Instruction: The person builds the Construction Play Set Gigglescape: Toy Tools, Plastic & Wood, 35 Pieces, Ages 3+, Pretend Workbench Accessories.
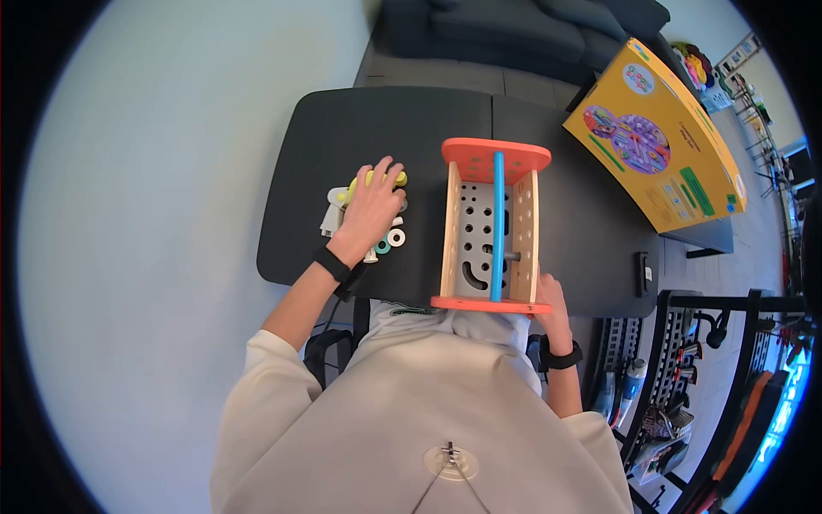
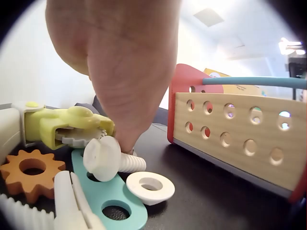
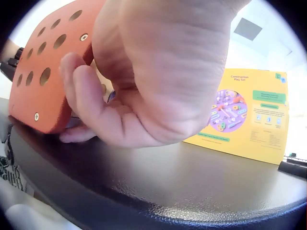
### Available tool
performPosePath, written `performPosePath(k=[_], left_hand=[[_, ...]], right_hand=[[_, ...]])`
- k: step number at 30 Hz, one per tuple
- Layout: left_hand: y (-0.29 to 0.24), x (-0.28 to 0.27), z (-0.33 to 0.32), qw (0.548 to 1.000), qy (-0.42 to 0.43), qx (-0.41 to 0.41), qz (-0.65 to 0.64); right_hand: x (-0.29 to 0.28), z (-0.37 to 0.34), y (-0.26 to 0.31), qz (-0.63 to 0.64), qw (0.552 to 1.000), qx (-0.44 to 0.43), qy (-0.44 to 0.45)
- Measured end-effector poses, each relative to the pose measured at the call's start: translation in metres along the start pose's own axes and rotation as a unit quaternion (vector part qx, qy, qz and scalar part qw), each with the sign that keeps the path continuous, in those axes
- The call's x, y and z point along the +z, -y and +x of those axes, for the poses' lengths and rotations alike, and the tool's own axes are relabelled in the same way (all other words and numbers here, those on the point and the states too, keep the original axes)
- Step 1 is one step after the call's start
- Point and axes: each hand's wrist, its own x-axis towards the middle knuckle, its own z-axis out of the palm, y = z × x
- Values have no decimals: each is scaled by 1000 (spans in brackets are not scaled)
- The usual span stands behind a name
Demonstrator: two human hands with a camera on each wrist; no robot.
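A wooden toy toolbox [image 1: 448,231] with red end panels and a blue handle bar [image 1: 498,218] stands before me. At its near right corner, my right hand [image 1: 552,304] holds the red end panel [image 3: 53,81], its fingers curled at the edge. Over a group of toy parts on the left is my left hand [image 1: 374,210], fingers spread and reaching down. Beneath and beside it lie a yellow-green piece [image 2: 67,122], a white bolt [image 2: 103,158], a white nut [image 2: 150,187], a teal strip with holes [image 2: 136,211] and an orange gear [image 2: 32,173]. The hand partly covers these.
A yellow construction play set box [image 1: 659,137] stands at the back right of the black table [image 1: 385,111]. Near the right edge is a small black object [image 1: 642,274]. Beyond are a dark sofa [image 1: 505,34] and a black rack [image 1: 702,300] at the right.
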Motion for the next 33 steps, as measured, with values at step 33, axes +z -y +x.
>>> performPosePath(k=[33], left_hand=[[-119,-34,39,954,39,180,-235]], right_hand=[[0,7,16,363,930,28,-59]])
